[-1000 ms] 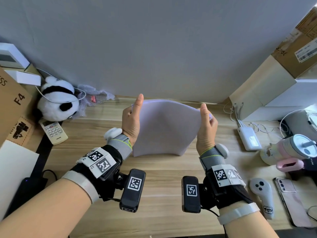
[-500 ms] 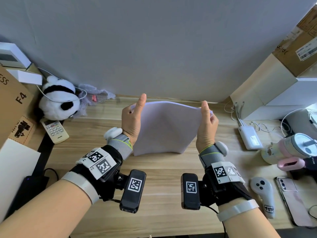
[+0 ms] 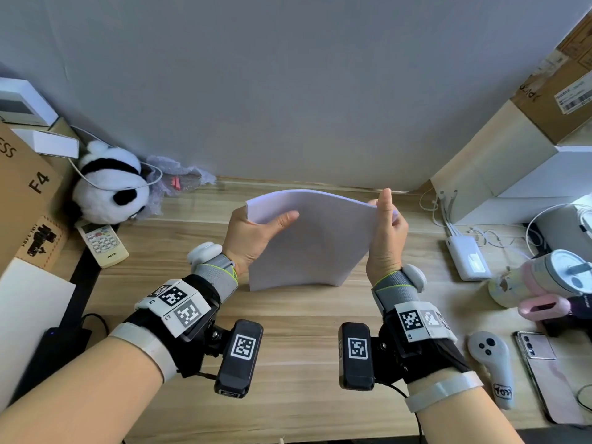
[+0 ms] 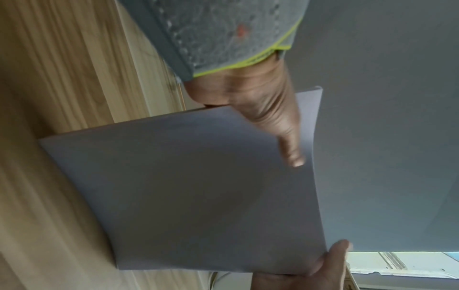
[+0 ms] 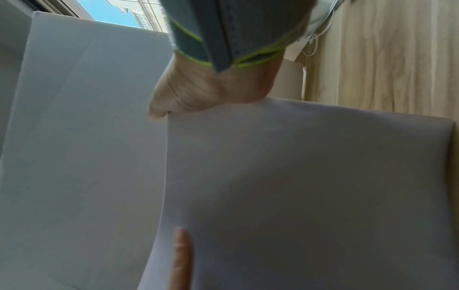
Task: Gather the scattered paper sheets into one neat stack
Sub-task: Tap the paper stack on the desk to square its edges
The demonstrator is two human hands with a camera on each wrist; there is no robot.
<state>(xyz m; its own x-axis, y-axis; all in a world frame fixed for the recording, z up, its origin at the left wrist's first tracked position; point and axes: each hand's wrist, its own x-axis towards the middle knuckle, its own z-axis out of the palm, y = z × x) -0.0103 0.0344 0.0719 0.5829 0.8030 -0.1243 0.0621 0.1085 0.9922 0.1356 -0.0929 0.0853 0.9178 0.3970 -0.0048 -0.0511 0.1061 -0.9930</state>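
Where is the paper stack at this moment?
In the head view, the paper stack stands on its lower edge at the middle of the wooden desk, held between the left hand and right hand.

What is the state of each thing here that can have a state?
paper stack: gathered, upright, bowed, bottom edge on the desk
left hand: holds the stack's left edge, thumb across the front
right hand: pinches the stack's right edge
phone: lies flat, screen dark
tumbler: lies on its side, lid on
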